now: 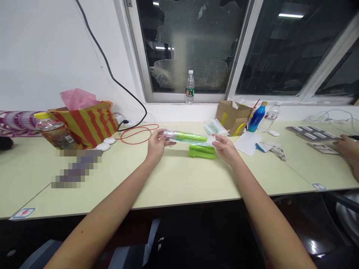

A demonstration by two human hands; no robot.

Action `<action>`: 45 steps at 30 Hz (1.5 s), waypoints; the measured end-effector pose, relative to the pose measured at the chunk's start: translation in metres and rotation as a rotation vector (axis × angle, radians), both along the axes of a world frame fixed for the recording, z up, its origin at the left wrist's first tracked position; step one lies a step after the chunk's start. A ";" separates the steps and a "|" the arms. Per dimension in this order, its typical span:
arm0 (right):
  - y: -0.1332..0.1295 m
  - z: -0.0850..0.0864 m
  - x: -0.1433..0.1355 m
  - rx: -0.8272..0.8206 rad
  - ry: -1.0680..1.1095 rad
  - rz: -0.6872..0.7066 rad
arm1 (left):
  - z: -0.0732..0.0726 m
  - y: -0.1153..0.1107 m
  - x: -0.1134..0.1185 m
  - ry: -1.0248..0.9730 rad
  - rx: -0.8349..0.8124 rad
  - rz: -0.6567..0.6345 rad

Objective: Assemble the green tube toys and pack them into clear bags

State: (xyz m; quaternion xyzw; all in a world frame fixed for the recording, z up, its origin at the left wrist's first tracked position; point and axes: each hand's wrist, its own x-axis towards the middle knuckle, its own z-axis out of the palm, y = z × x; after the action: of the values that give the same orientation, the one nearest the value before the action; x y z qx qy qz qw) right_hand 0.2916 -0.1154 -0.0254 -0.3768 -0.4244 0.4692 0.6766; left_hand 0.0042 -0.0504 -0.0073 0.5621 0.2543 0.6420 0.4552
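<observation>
A clear plastic packet (186,137) with a bright green stick-like item inside is stretched between my two hands above the table. My left hand (157,144) pinches its left end, and my right hand (224,146) pinches its right end between thumb and fingers. Just below the packet, green plastic pieces (202,152) lie side by side on the pale table (179,183). Behind my right hand are more flat clear packets (215,127), beside an open cardboard box (234,116).
A striped bag (89,125), a brown drink bottle (58,133), white round cases and a red cable (134,140) are on the left. At right are a blue bottle (257,117), white paper (248,143), a crumpled wrapper and grey trays (310,133) near another person's hand.
</observation>
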 end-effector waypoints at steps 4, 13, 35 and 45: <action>-0.004 0.006 -0.002 -0.095 0.133 0.058 | 0.002 0.000 -0.001 -0.057 -0.023 -0.011; -0.003 0.005 0.003 -0.209 -0.018 -0.119 | 0.004 -0.003 -0.002 -0.032 -0.042 -0.122; 0.040 0.019 0.019 -0.348 0.227 -0.500 | 0.007 0.024 -0.019 -0.401 -0.168 0.185; 0.114 0.035 -0.019 -0.469 0.304 -0.424 | -0.011 0.013 0.000 -0.354 -0.287 0.090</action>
State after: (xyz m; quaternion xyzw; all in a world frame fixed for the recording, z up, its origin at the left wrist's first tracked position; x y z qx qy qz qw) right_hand 0.2723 -0.0012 0.0097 -0.5275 -0.1117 0.4537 0.7095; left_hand 0.0039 -0.0371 -0.0180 0.3584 0.2841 0.7075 0.5387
